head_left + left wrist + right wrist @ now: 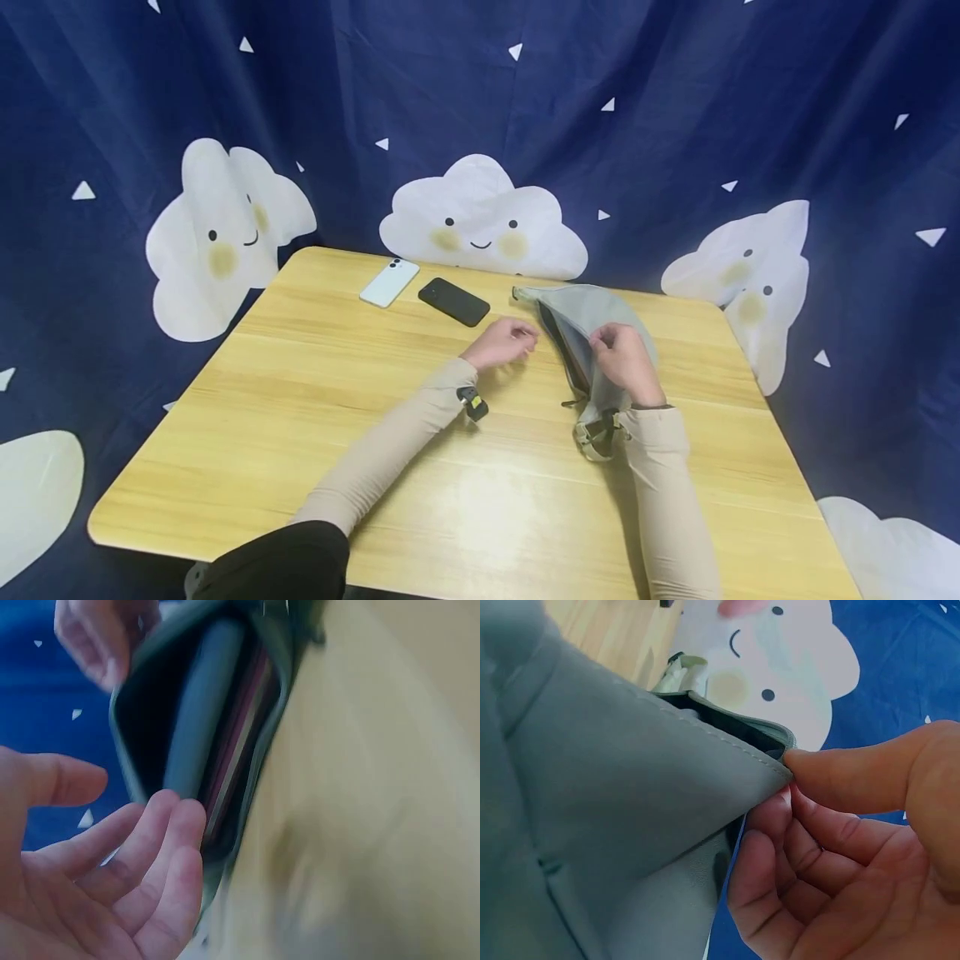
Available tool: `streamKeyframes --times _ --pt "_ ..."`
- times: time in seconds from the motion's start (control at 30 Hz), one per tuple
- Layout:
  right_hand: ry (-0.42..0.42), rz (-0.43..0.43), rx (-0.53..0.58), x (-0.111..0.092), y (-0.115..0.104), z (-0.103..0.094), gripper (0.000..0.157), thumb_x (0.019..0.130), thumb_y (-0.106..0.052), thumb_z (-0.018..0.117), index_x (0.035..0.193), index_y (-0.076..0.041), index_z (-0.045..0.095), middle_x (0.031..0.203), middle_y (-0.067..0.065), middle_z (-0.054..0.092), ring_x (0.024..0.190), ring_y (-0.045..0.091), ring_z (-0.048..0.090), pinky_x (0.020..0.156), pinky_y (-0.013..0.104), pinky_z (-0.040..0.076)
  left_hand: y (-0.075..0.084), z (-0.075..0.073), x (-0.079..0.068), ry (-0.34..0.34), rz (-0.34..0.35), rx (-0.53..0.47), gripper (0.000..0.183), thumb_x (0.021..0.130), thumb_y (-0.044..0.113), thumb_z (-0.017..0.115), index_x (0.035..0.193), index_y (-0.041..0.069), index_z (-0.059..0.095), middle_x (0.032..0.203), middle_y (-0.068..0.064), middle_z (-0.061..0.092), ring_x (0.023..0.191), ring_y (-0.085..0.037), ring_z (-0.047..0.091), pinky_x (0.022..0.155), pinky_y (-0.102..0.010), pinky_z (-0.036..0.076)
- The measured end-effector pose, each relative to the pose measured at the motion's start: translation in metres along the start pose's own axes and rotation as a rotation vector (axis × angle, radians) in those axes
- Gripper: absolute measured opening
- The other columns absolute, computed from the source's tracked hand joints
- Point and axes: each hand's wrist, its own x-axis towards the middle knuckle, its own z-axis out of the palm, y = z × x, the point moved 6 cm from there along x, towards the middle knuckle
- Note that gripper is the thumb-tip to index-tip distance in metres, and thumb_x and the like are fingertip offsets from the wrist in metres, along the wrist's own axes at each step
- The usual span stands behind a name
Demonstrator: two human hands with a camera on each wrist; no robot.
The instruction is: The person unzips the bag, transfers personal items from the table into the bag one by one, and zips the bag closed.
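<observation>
The soft grey-green bag with a stitched edge (pixel 630 772) looks like smooth, matt, leathery material or coated cloth, and a smooth, dull grey-blue rounded item (pixel 201 712) shows inside it. The pale yellow table top with rounded corners (pixel 285 400) has a smooth wood-grain surface, glossy enough to throw back a bright glare. The navy curtain printed with white clouds (pixel 442 92) is softly creased, matt cloth, and the close-fitting beige sleeve (pixel 390 446) is thin, matt fabric.
</observation>
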Motion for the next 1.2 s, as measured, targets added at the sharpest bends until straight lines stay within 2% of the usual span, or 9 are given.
streamKeyframes --times 0.1,0.27,0.37,0.5,0.73,0.87,1.0,1.1,1.2 --pt "0.007 -0.001 -0.004 -0.001 -0.001 -0.001 0.018 0.099 -0.005 0.056 0.101 0.005 0.070 0.096 0.023 0.074 0.084 0.030 0.066 0.072 0.031 0.050 -0.005 -0.027 -0.003 0.060 -0.006 0.105 0.038 0.104 0.021 0.057 0.135 0.000 0.063 0.117 -0.015 0.073 0.094 -0.030 0.076 0.082 -0.034 0.061" --pt "0.018 -0.006 -0.010 -0.002 -0.001 -0.001 0.017 0.098 -0.005 0.057 0.099 0.005 0.071 0.094 0.022 0.075 0.083 0.030 0.066 0.073 0.031 0.049 -0.024 -0.072 -0.008 0.188 -0.054 0.245 0.034 0.102 0.023 0.061 0.130 0.004 0.067 0.117 -0.012 0.074 0.098 -0.024 0.073 0.095 -0.041 0.059" --pt "0.020 -0.003 -0.012 -0.001 0.000 -0.001 0.017 0.098 -0.006 0.058 0.099 0.005 0.072 0.094 0.022 0.075 0.083 0.031 0.066 0.073 0.032 0.050 -0.034 -0.097 -0.012 0.231 -0.084 0.284 0.034 0.101 0.024 0.062 0.128 0.005 0.068 0.120 -0.013 0.074 0.094 -0.027 0.073 0.098 -0.043 0.058" --pt "0.018 -0.002 -0.007 0.000 0.001 -0.002 0.018 0.099 -0.006 0.058 0.100 0.005 0.072 0.096 0.023 0.075 0.086 0.032 0.067 0.076 0.036 0.052 -0.051 -0.133 -0.017 0.292 -0.118 0.330 0.036 0.100 0.024 0.060 0.128 0.003 0.067 0.120 -0.016 0.073 0.087 -0.032 0.074 0.094 -0.044 0.058" --pt "0.007 0.001 -0.003 0.000 0.002 -0.002 0.018 0.099 -0.005 0.057 0.102 0.005 0.072 0.103 0.024 0.075 0.092 0.033 0.068 0.081 0.039 0.054 -0.078 -0.189 -0.030 0.470 -0.167 0.399 0.043 0.097 0.023 0.059 0.131 -0.004 0.064 0.125 -0.025 0.069 0.118 -0.040 0.064 0.105 -0.052 0.052" --pt "0.010 -0.001 0.000 0.000 0.001 -0.002 0.018 0.099 -0.005 0.057 0.102 0.005 0.071 0.101 0.024 0.075 0.089 0.033 0.068 0.079 0.037 0.053 -0.093 -0.212 -0.034 0.549 -0.202 0.432 0.051 0.096 0.024 0.059 0.136 -0.007 0.058 0.133 -0.032 0.059 0.123 -0.048 0.056 0.106 -0.058 0.048" --pt "0.015 -0.012 -0.001 0.000 0.000 -0.002 0.018 0.099 -0.006 0.057 0.101 0.005 0.072 0.098 0.023 0.075 0.087 0.033 0.068 0.076 0.035 0.052 -0.107 -0.228 -0.036 0.581 -0.277 0.465 0.057 0.096 0.027 0.056 0.143 -0.005 0.052 0.143 -0.034 0.047 0.128 -0.052 0.047 0.106 -0.063 0.044" --pt "0.014 -0.014 -0.002 -0.001 -0.001 -0.002 0.018 0.099 -0.006 0.058 0.100 0.005 0.072 0.097 0.023 0.075 0.086 0.032 0.068 0.075 0.034 0.052 -0.116 -0.235 -0.037 0.561 -0.349 0.493 0.062 0.096 0.028 0.054 0.148 -0.004 0.045 0.148 -0.034 0.040 0.132 -0.051 0.040 0.108 -0.064 0.041" --pt "0.013 -0.011 -0.004 -0.002 -0.001 -0.001 0.018 0.099 -0.006 0.058 0.100 0.005 0.072 0.097 0.023 0.075 0.085 0.032 0.068 0.076 0.034 0.052 -0.120 -0.236 -0.037 0.504 -0.403 0.516 0.069 0.096 0.030 0.052 0.153 -0.005 0.035 0.151 -0.036 0.034 0.137 -0.053 0.035 0.111 -0.066 0.039"
